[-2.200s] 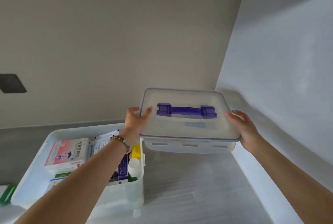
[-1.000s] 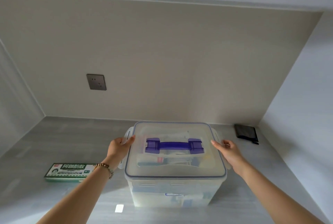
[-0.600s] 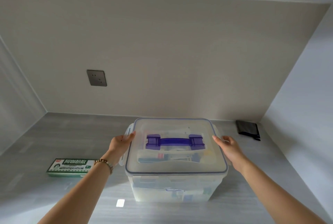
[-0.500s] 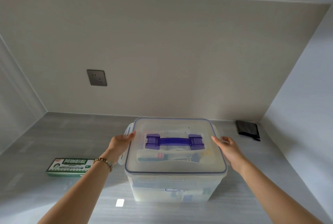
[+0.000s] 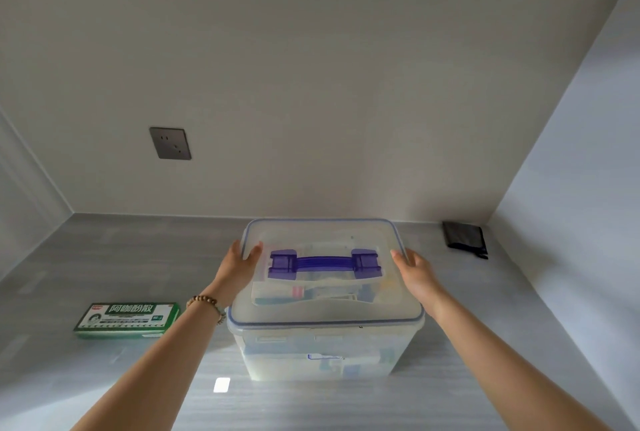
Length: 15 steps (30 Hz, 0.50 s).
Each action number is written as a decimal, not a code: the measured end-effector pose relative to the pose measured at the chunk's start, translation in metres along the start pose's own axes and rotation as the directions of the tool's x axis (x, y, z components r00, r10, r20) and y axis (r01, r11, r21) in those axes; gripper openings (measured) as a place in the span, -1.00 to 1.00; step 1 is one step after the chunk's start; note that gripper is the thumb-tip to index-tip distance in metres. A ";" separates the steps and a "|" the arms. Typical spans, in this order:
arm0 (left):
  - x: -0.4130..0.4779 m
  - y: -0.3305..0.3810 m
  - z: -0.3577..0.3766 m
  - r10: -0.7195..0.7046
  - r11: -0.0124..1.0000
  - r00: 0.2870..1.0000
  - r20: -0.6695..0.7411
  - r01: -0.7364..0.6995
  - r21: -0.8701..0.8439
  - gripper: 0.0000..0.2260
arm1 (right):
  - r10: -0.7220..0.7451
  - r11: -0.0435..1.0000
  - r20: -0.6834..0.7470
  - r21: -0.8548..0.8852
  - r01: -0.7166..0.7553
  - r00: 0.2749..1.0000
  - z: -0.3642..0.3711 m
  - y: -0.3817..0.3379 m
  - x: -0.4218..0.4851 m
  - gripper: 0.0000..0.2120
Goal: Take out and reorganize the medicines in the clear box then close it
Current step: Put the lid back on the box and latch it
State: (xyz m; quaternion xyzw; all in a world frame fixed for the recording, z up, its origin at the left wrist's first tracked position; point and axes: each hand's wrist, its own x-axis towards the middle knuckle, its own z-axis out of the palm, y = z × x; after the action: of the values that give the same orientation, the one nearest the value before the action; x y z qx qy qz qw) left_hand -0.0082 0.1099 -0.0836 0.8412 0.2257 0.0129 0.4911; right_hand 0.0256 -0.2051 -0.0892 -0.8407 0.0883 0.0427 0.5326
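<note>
The clear box (image 5: 322,358) stands on the grey desk (image 5: 121,257) with medicine packets showing dimly through its walls. Its clear lid (image 5: 325,309), blue-rimmed with a purple handle (image 5: 323,262), lies flat on top. My left hand (image 5: 239,266) grips the lid's left edge, thumb on top and fingers down the side. My right hand (image 5: 415,274) holds the right edge the same way. The side latches are hidden under both hands. A green medicine box (image 5: 128,319) lies flat on the desk, left of the clear box.
A black pouch (image 5: 464,238) lies in the back right corner of the desk. A wall socket (image 5: 170,143) sits on the back wall. A white side wall (image 5: 571,222) closes the desk on the right.
The lid was carried over from the right and set down on the box. Both hands have since slid onto the side edges, covering the latches that stuck out.
</note>
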 end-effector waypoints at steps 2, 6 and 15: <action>0.004 -0.004 0.000 -0.014 0.999 0.999 0.044 0.015 -0.038 -0.59 | 0.006 0.996 0.021 0.090 -0.008 1.000 0.002 0.001 -0.002 -0.71; 0.011 -0.010 -0.001 -0.015 0.997 0.998 0.060 0.019 -0.069 -0.58 | 0.069 0.978 0.003 0.196 -0.068 0.998 0.000 0.002 -0.001 -0.63; 0.010 -0.010 -0.001 -0.017 0.998 0.997 0.075 0.022 -0.059 -0.55 | 0.111 0.968 0.003 0.224 -0.109 0.994 -0.002 0.001 0.000 -0.59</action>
State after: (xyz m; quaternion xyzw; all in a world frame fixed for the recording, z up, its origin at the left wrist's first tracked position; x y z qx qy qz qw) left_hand -0.0032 0.1193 -0.0937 0.8239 0.2149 -0.0166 0.5242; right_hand 0.0249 -0.2074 -0.0893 -0.7693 0.1416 0.0580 0.6203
